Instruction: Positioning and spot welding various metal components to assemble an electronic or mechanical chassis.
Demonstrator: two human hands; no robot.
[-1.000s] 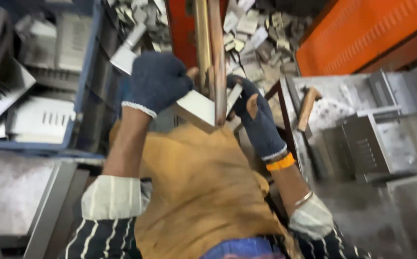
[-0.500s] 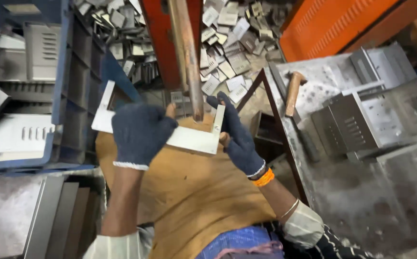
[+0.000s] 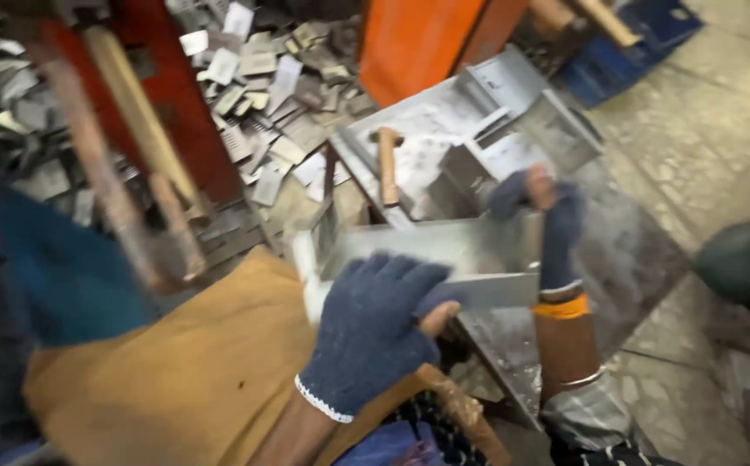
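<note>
Steel bench (image 3: 617,259) is carrying stacked metal brackets at its far edge; bent sheet-metal piece (image 3: 470,259) is hanging over the near-left corner; left hand (image 3: 375,332) is clamping its near end; right hand (image 3: 548,220) is gripping its far end.

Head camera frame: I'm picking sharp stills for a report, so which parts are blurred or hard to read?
Head view: motion blur smears the left, where the red machine frame and wooden handles streak; the left hand and sheet-metal piece read fairly sharp; the right hand is softer; the scrap pile is soft but recognisable.
</note>
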